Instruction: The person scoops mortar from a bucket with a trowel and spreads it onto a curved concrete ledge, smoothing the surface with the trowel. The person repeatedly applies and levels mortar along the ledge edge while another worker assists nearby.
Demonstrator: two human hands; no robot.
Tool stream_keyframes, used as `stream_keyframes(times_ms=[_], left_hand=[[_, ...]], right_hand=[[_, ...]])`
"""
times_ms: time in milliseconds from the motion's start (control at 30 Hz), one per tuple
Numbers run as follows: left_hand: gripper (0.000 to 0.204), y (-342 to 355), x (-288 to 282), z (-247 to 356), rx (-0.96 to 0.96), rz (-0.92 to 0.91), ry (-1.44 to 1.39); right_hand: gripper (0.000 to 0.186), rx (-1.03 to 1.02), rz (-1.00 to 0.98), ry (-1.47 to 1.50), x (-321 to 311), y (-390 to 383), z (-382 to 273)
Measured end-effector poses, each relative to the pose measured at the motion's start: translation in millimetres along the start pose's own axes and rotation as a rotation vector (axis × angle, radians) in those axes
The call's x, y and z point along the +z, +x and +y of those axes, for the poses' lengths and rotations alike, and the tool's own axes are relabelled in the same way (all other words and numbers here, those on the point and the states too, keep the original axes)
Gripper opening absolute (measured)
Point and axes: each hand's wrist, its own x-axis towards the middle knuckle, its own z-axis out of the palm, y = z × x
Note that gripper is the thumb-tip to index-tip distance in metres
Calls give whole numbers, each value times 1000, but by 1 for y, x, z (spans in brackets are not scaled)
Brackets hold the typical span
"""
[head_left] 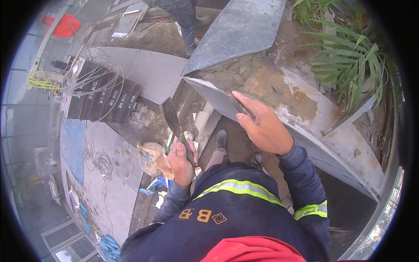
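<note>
"What's in the left hand (181, 161)?"

"A grey metal trowel (169, 114) with a flat blade; the fingers are curled round its handle, the blade standing clear of the wall."

"And the right hand (269, 132)?"

"At the edge of the pale grey, slab-faced wall (211, 94), forefinger and thumb stretched out beside a thin dark-grey strip (242, 107). I can't tell whether they pinch it."

"How far along is it?"

"Partway, I'd judge. The dusty top to the lower right is uncovered. Just past the hand, rough grey-brown mortar (238, 72) lies spread, also uncovered. Farther off, a flat blue-grey stone slab (240, 30) sits beside that mortar."

"So what's left?"

"Probably the uncovered stretch and the edge under that hand, which looks rough and unfinished."
</note>
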Motion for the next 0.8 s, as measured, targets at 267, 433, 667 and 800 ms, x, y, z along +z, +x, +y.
stream_keyframes(times_ms=[267,433,667,800], left_hand=[[65,11,-33,-13,-55,40,-6],[70,38,-57,-16,-110,17,-19],[74,69,-75,-21,-119,-45,-11],[74,77,-80,-20,-151,-61,-12]], right_hand=[[45,206,-130,-122,22,57,11],[45,246,-137,-191,32,73,4],[43,363,-184,-238,42,87,-14],[43,389,-209,-201,47,89,-16]])
